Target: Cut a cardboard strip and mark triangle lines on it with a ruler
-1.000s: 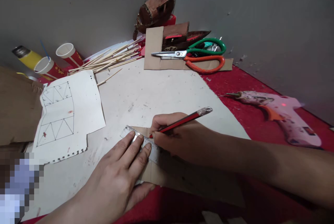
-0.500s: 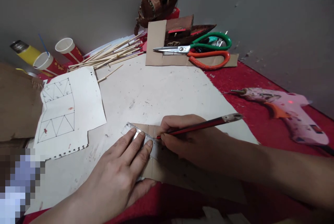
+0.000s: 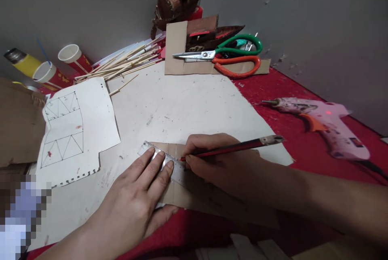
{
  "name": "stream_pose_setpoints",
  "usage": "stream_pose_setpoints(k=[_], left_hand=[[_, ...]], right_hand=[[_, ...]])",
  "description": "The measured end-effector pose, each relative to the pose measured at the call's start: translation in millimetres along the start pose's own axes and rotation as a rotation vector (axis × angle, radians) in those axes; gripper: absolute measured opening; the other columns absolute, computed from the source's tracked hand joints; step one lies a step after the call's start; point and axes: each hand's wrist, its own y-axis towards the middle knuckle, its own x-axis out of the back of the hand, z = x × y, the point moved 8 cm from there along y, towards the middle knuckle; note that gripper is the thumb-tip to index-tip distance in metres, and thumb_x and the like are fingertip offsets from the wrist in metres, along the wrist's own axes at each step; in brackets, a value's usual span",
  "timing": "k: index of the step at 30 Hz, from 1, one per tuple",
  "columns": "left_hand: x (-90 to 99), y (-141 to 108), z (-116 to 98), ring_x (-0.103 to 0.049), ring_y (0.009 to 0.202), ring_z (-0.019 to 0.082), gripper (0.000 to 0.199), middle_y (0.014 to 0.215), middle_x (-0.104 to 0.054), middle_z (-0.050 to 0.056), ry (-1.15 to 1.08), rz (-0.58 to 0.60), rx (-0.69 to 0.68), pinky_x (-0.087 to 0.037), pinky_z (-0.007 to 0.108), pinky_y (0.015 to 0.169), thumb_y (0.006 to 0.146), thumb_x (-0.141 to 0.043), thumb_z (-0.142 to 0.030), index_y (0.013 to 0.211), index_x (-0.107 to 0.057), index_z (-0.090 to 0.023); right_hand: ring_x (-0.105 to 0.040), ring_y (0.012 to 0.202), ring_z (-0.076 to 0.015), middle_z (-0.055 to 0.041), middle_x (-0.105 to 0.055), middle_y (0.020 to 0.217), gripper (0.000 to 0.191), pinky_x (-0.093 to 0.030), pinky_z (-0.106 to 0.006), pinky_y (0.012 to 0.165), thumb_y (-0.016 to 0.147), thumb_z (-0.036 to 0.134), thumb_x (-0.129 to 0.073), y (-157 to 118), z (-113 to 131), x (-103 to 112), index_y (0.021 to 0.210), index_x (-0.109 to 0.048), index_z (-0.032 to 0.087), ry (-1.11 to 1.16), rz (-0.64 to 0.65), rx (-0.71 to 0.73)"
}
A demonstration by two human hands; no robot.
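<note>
My left hand (image 3: pixel 136 195) lies flat with its fingertips pressing on a metal ruler (image 3: pixel 178 174). Beneath the ruler is a piece of brown cardboard (image 3: pixel 197 199), partly in the shadow of my hands. In my right hand (image 3: pixel 224 167) is a red and black pencil (image 3: pixel 233 146), slanted with its worn end up to the right. The pencil's tip meets the ruler's upper edge, close to my left fingertips. Part of the ruler's right end is covered by my right hand.
A paper with truss drawings (image 3: pixel 93 118) lies left, below wooden sticks (image 3: pixel 127 64) and paper cups (image 3: pixel 71 53). Scissors (image 3: pixel 209 54) rest on L-shaped cardboard (image 3: pixel 176 41) at the back, before brown model boats (image 3: pixel 178 1). A pink glue gun (image 3: pixel 327 118) lies right on red cloth.
The whole scene has shifted slightly left in view. My hands, the ruler and the pencil keep nearly the same arrangement.
</note>
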Motion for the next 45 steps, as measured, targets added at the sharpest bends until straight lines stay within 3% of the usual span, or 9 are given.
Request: stream_pose_setpoints(k=[3,6,11,16,20,28,32,36,45], left_hand=[[0.8,-0.1,0.9,-0.051,0.135,0.041,0.061,0.139,-0.061,0.023,0.005,-0.016,-0.007,-0.054,0.053,0.104,0.092,-0.064,-0.043,0.136,-0.059,-0.002],[1.3,-2.6,0.3,-0.049,0.137,0.04,0.06,0.14,-0.06,0.022,0.028,-0.035,-0.028,-0.055,0.052,0.103,0.092,-0.064,-0.043,0.136,-0.058,-0.003],[1.2,-9.3,-2.2,-0.05,0.136,0.04,0.058,0.141,-0.059,0.022,0.075,-0.036,-0.029,-0.056,0.053,0.1,0.092,-0.066,-0.04,0.137,-0.058,-0.004],[5.4,-10.6,-6.7,-0.058,0.127,0.037,0.048,0.135,-0.064,0.021,0.111,-0.045,-0.002,-0.058,0.053,0.097,0.093,-0.065,-0.034,0.132,-0.062,-0.006],[7.3,-12.2,-10.1,-0.061,0.123,0.037,0.045,0.132,-0.066,0.021,0.138,-0.053,0.014,-0.059,0.052,0.096,0.094,-0.063,-0.032,0.13,-0.063,-0.006],[6.8,-25.4,-10.3,-0.06,0.122,0.038,0.045,0.13,-0.066,0.021,0.136,-0.065,0.034,-0.059,0.052,0.095,0.095,-0.063,-0.031,0.131,-0.062,-0.004],[6.8,-27.6,-10.5,-0.059,0.122,0.038,0.045,0.131,-0.065,0.021,0.139,-0.066,0.039,-0.058,0.053,0.095,0.095,-0.062,-0.031,0.132,-0.061,-0.004],[6.9,-27.6,-10.0,-0.058,0.123,0.038,0.048,0.132,-0.065,0.021,0.132,-0.066,0.044,-0.056,0.053,0.097,0.094,-0.064,-0.031,0.134,-0.059,-0.005],[7.5,-30.1,2.0,-0.056,0.116,0.036,0.061,0.141,-0.056,0.024,0.075,-0.055,0.125,-0.055,0.052,0.091,0.094,-0.063,-0.034,0.145,-0.047,-0.005]], right_hand=[[-0.046,0.053,-0.0114,0.0021,-0.058,0.059,0.018,-0.037,-0.024,0.047,0.084,0.012,-0.05,-2.2,1.9,2.7,0.07,-0.059,0.019,0.072,-0.009,0.007],[-0.057,0.059,-0.0127,0.0005,-0.067,0.07,0.019,-0.046,-0.025,0.057,0.094,0.021,-0.049,-5.7,4.8,14.0,0.087,-0.067,0.019,0.151,-0.08,0.088],[-0.068,0.089,-0.018,-0.005,-0.074,0.097,0.029,-0.049,-0.028,0.08,0.103,0.03,-0.041,-8.2,1.7,34.2,0.105,-0.069,0.021,-0.107,-0.293,0.27],[-0.067,0.095,-0.0267,-0.0119,-0.074,0.105,0.026,-0.047,-0.036,0.081,0.099,0.03,-0.047,-0.1,-5.9,21.2,0.107,-0.068,0.018,-0.481,-0.166,0.264],[-0.067,0.094,-0.0291,-0.0155,-0.073,0.107,0.022,-0.046,-0.037,0.077,0.094,0.028,-0.053,-1.4,-7.2,17.3,0.105,-0.067,0.015,-0.544,-0.111,0.251],[-0.057,0.064,-0.0161,-0.0049,-0.069,0.082,0.016,-0.037,-0.027,0.059,0.095,0.028,-0.054,-5.0,-9.6,12.4,0.1,-0.065,0.017,-0.396,-0.014,0.27],[-0.051,0.056,-0.0127,0.0003,-0.064,0.071,0.017,-0.037,-0.026,0.057,0.093,0.026,-0.057,-1.8,-12.8,12.6,0.102,-0.068,0.017,-0.267,0.033,0.206],[-0.052,0.055,-0.0118,0.0028,-0.062,0.067,0.022,-0.039,-0.025,0.057,0.092,0.029,-0.058,1.4,-22.5,9.5,0.107,-0.07,0.019,-0.127,0.089,0.144],[-0.049,0.056,-0.0121,0.0037,-0.058,0.066,0.026,-0.04,-0.025,0.057,0.09,0.036,-0.06,4.2,-29.1,14.0,0.107,-0.07,0.019,0.011,0.026,0.123]])
